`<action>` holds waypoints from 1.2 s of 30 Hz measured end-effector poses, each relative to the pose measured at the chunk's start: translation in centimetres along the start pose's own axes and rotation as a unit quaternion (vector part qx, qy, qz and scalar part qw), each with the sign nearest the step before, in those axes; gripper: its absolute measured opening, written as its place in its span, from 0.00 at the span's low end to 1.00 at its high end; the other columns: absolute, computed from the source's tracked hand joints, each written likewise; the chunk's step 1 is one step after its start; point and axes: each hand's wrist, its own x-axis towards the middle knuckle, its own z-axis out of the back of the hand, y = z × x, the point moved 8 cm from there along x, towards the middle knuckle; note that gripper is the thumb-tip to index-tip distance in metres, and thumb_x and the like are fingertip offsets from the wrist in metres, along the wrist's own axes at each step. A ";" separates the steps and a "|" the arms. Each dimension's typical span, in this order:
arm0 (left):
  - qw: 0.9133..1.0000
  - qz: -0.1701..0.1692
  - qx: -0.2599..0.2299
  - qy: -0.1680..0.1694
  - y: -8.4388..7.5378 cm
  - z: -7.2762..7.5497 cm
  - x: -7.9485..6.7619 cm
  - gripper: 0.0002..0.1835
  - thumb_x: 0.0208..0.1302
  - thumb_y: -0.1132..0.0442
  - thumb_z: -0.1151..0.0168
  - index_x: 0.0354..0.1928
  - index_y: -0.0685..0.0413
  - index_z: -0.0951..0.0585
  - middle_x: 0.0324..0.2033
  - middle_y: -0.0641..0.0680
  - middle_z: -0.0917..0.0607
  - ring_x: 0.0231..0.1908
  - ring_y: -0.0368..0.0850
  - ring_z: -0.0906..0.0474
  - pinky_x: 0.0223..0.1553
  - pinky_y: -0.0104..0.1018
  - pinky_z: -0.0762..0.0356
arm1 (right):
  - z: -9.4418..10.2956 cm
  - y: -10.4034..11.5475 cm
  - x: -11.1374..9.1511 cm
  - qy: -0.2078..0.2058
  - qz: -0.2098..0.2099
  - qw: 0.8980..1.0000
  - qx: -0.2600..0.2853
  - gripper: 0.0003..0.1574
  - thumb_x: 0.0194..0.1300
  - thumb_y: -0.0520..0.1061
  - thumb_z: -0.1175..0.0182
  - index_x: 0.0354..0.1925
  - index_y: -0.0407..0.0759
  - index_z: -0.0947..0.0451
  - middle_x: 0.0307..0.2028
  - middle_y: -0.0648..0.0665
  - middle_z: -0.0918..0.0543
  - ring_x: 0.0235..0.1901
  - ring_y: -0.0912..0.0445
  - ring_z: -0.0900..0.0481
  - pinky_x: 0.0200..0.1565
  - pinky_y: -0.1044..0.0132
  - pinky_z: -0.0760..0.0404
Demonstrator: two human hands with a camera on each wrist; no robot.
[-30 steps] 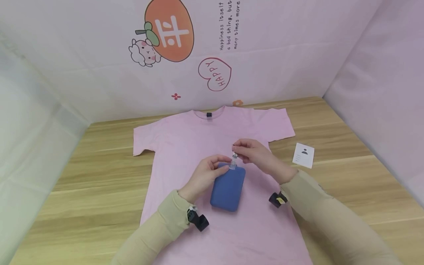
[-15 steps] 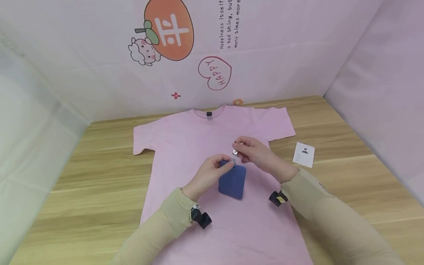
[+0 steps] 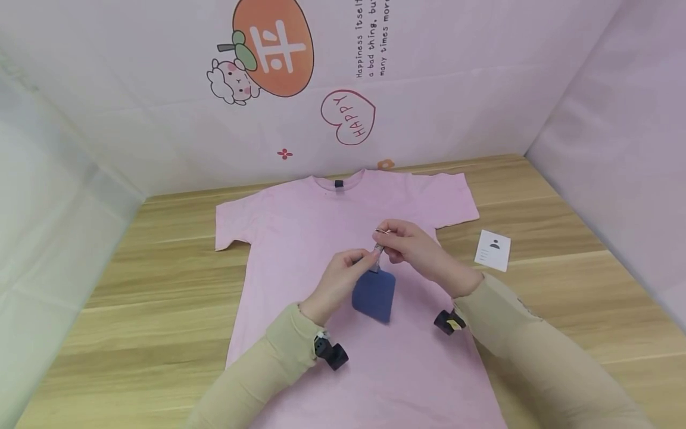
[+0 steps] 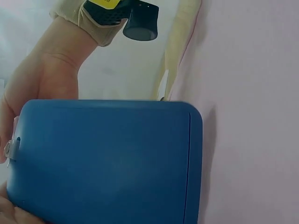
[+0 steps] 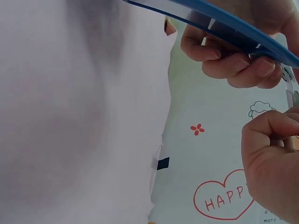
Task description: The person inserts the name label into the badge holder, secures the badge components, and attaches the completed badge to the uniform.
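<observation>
A blue badge holder (image 3: 375, 296) hangs tilted above a pink T-shirt (image 3: 316, 238) spread on the table. My left hand (image 3: 341, 275) grips the holder near its top, thumb by the clear strap. In the right wrist view several curled fingers (image 5: 238, 67) of that hand lie under the holder (image 5: 224, 23). My right hand (image 3: 412, 247) pinches the metal clip (image 3: 379, 231) at the strap's upper end. The left wrist view shows the holder's broad flat face (image 4: 103, 154), with a small fitting (image 4: 12, 149) at its edge. Fingers hide part of the clip.
A white card (image 3: 493, 251) printed with a person icon lies on the wooden table (image 3: 161, 286) to the right of the shirt. Pale cloth walls stand at the back and both sides, the back one printed with a heart (image 3: 348, 117).
The blue holder has tilted, so it looks shorter in the head view. My left hand has shifted slightly up and right, its thumb now on the strap. The right hand stays nearly in place.
</observation>
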 end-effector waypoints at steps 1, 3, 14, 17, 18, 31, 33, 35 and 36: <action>1.000 0.001 0.000 -0.004 0.0 0.0 0.0 0.18 0.67 0.55 0.45 0.32 0.67 0.21 0.25 0.42 0.26 0.36 0.38 0.32 0.42 0.31 0.36 | 0.0 0.0 0.0 0.002 0.001 1.000 0.001 0.08 0.71 0.41 0.53 0.34 0.40 0.32 0.14 0.55 0.37 0.16 0.63 0.42 0.26 0.72 0.39; 1.000 0.001 -0.001 -0.011 0.0 0.0 0.0 0.18 0.67 0.56 0.45 0.32 0.68 0.21 0.25 0.42 0.26 0.36 0.38 0.32 0.42 0.31 0.35 | 0.0 0.1 0.1 0.004 0.003 1.000 0.002 0.08 0.71 0.40 0.53 0.34 0.38 0.32 0.14 0.55 0.38 0.16 0.63 0.42 0.25 0.72 0.40; 1.000 0.014 -0.004 0.007 0.3 -0.7 0.1 0.17 0.63 0.61 0.50 0.35 0.68 0.17 0.34 0.56 0.13 0.41 0.36 0.23 0.53 0.35 0.30 | -0.2 0.3 0.1 0.025 0.011 0.999 -0.035 0.11 0.70 0.39 0.51 0.30 0.37 0.28 0.13 0.55 0.41 0.16 0.62 0.44 0.27 0.71 0.40; 1.000 0.030 -0.001 0.003 0.6 -0.7 0.2 0.17 0.62 0.60 0.50 0.36 0.67 0.16 0.34 0.54 0.13 0.41 0.35 0.24 0.52 0.34 0.31 | -0.2 0.3 0.2 0.022 0.014 0.998 -0.062 0.11 0.70 0.40 0.51 0.31 0.36 0.29 0.16 0.55 0.38 0.18 0.62 0.42 0.28 0.70 0.38; 0.999 0.034 -0.007 -0.002 0.7 -0.7 0.2 0.17 0.61 0.61 0.50 0.35 0.67 0.16 0.32 0.53 0.13 0.40 0.35 0.24 0.51 0.34 0.31 | -0.2 0.2 0.3 0.018 0.014 0.997 -0.072 0.11 0.70 0.40 0.51 0.31 0.35 0.29 0.18 0.54 0.37 0.19 0.61 0.41 0.29 0.70 0.37; 0.991 -0.029 0.047 -0.124 -0.2 0.4 0.8 0.18 0.49 0.65 0.56 0.12 0.71 0.24 0.09 0.43 0.28 0.16 0.36 0.35 0.23 0.27 0.38 | -1.0 -0.2 0.8 0.005 0.012 0.997 -0.074 0.14 0.71 0.39 0.51 0.31 0.30 0.28 0.19 0.56 0.33 0.19 0.63 0.41 0.30 0.71 0.32; 0.991 -0.033 0.032 -0.127 -0.1 0.3 0.7 0.17 0.49 0.65 0.55 0.08 0.65 0.29 0.08 0.42 0.32 0.14 0.36 0.39 0.20 0.27 0.41 | -0.7 -0.3 0.9 -0.005 0.017 0.998 -0.068 0.14 0.71 0.40 0.52 0.29 0.31 0.29 0.19 0.55 0.35 0.19 0.63 0.41 0.31 0.70 0.32; 0.992 -0.041 0.025 -0.114 0.1 0.1 0.7 0.17 0.55 0.65 0.54 0.10 0.62 0.28 0.09 0.42 0.34 0.15 0.36 0.40 0.20 0.27 0.41 | 0.0 -0.4 0.9 -0.019 0.011 0.998 -0.052 0.15 0.71 0.40 0.52 0.28 0.35 0.30 0.19 0.54 0.35 0.20 0.63 0.39 0.32 0.70 0.31; 0.994 -0.045 0.025 -0.098 0.2 0.0 0.6 0.17 0.59 0.65 0.53 0.13 0.61 0.27 0.11 0.44 0.32 0.16 0.36 0.39 0.21 0.28 0.39 | 0.4 -0.5 0.8 -0.025 0.008 0.999 -0.040 0.15 0.72 0.40 0.53 0.27 0.37 0.30 0.19 0.54 0.35 0.20 0.63 0.39 0.31 0.71 0.31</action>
